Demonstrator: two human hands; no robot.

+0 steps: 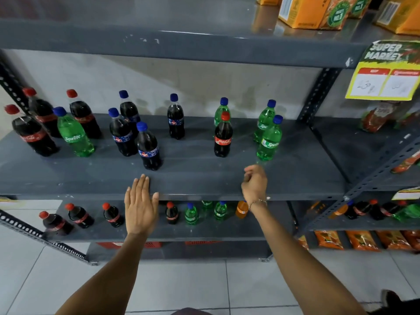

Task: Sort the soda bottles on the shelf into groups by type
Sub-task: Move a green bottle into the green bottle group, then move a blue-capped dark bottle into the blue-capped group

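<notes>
On the grey middle shelf (193,176) stand mixed soda bottles. Three red-capped cola bottles (34,135) are at the left with a green Sprite bottle (73,135) among them. Several dark blue-capped Pepsi bottles (147,147) stand in the middle. A lone red-capped cola bottle (223,136) stands to the right of centre, in front of a green bottle (221,110). Two more Sprite bottles (270,139) stand at the right. My left hand (141,205) lies flat and empty over the shelf's front edge. My right hand (254,183) hovers loosely curled at the front edge, below the right Sprite bottles, holding nothing.
The lower shelf (159,233) carries more cola, green and orange bottles. Orange cartons (316,12) stand on the top shelf. A yellow price sign (384,73) hangs at the right, next to a neighbouring rack with orange snack packets (363,241). Slotted steel uprights frame the shelf.
</notes>
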